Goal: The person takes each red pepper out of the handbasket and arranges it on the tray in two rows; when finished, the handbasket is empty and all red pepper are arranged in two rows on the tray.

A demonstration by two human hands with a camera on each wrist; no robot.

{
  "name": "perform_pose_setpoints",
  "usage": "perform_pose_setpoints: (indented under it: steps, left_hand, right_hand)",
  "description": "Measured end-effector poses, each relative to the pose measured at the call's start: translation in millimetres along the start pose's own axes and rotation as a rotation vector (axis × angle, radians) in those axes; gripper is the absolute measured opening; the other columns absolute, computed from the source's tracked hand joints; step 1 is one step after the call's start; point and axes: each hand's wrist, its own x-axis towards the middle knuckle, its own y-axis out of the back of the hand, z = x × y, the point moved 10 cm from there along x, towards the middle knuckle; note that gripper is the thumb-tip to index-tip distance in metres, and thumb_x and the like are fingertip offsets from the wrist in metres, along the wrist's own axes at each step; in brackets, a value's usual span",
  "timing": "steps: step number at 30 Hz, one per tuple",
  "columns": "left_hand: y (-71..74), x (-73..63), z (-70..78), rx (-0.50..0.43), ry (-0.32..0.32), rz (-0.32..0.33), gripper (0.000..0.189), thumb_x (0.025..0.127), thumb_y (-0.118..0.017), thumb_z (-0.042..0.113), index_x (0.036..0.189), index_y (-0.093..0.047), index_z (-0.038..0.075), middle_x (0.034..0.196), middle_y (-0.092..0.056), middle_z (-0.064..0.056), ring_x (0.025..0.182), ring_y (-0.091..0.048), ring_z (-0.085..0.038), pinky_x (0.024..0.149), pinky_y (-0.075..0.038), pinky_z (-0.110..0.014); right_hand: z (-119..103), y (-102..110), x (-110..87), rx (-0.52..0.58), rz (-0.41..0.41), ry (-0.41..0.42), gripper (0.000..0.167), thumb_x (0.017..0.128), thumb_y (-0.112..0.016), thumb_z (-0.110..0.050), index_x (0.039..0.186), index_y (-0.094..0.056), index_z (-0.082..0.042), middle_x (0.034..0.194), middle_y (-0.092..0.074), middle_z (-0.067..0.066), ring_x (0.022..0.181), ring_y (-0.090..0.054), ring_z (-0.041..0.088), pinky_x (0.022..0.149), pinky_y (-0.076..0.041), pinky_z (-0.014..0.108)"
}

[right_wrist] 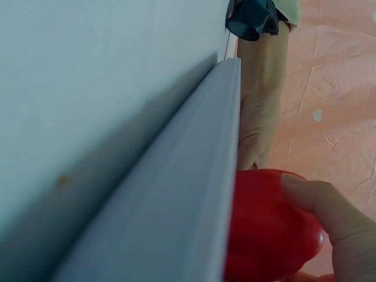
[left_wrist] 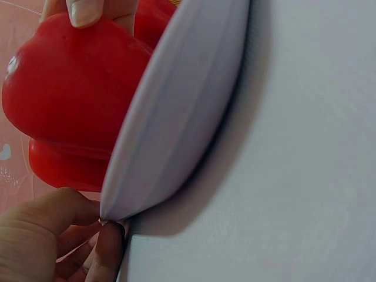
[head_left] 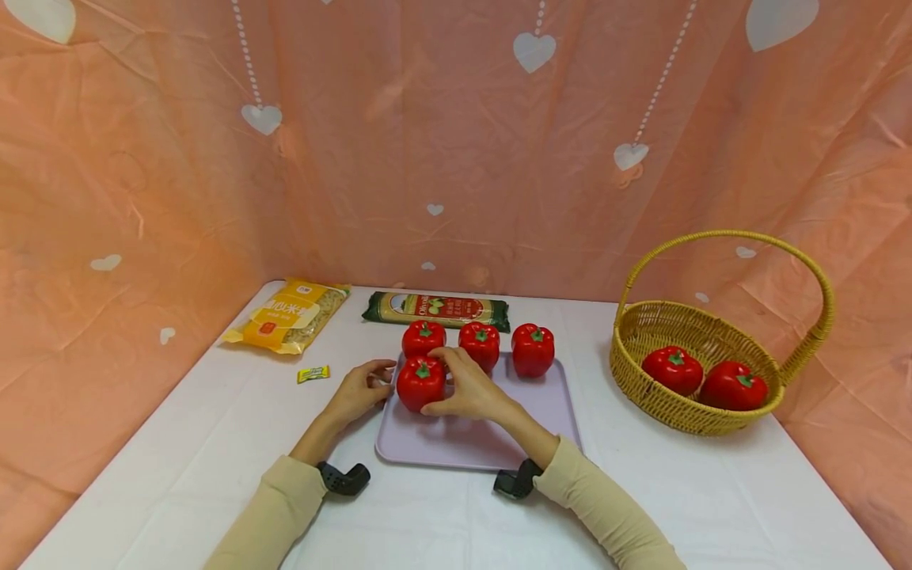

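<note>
We see the right grip pinching one red bell pepper at the left side of one lilac tray; the left grip touches its rim, whether pinching we cannot tell. Three more peppers line the back edge. Across the white surface we count one yellow bag, one green packet, one wrapped candy and one wicker basket holding two peppers; pink heart-patterned drapery hangs around.
</note>
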Motion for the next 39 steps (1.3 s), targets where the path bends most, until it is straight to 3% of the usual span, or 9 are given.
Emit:
perform_pose_setpoints:
  steps: [12,23,29,34,39]
  left_hand:
    - [0.5,0.4,0.6,0.000,-0.014,0.001,0.046,0.083,-0.060,0.000,0.127,-0.050,-0.004,0.102,-0.058,-0.017,0.068,-0.052,-0.014,0.057,-0.048,-0.023]
    - [0.4,-0.1,1.3,0.006,-0.015,0.001,0.046,0.083,-0.061,0.001,0.127,-0.049,-0.004,0.103,-0.058,-0.017,0.069,-0.053,-0.014,0.059,-0.049,-0.025]
    - [1.1,0.2,-1.0,0.014,0.024,0.007,0.046,0.084,-0.061,0.002,0.129,-0.049,-0.002,0.104,-0.058,-0.016,0.070,-0.053,-0.016,0.060,-0.050,-0.025]
    - [0.8,1.1,-1.2,0.010,0.032,0.007,0.046,0.085,-0.061,0.003,0.129,-0.049,-0.002,0.105,-0.058,-0.016,0.072,-0.053,-0.016,0.061,-0.050,-0.026]
    - [0.3,1.3,-2.5,0.010,0.038,0.006,0.046,0.085,-0.062,0.003,0.129,-0.049,-0.002,0.105,-0.058,-0.016,0.072,-0.053,-0.016,0.062,-0.051,-0.026]
  right_hand:
    - [-5,-1,0.5,0.023,-0.019,0.017,0.067,0.073,-0.078,-0.025,0.127,-0.045,-0.007,0.125,-0.048,0.013,0.112,-0.048,0.024,0.090,-0.047,0.039]
    - [-9,6,-1.5,0.051,-0.026,0.007,0.079,0.070,-0.081,-0.032,0.134,-0.040,-0.009,0.117,-0.048,0.009,0.108,-0.051,0.022,0.083,-0.051,0.034]
    - [-20,35,-9.0,0.121,0.000,-0.008,0.079,0.070,-0.081,-0.029,0.134,-0.040,-0.007,0.118,-0.049,0.009,0.108,-0.050,0.026,0.087,-0.049,0.042]
    - [-28,74,-20.4,0.129,0.086,0.006,0.078,0.070,-0.081,-0.027,0.134,-0.042,-0.009,0.126,-0.047,0.009,0.112,-0.049,0.025,0.088,-0.049,0.042]
    - [-28,119,-37.3,0.123,0.199,0.052,0.070,0.070,-0.082,-0.023,0.128,-0.047,-0.008,0.123,-0.050,0.007,0.108,-0.052,0.026,0.088,-0.049,0.044]
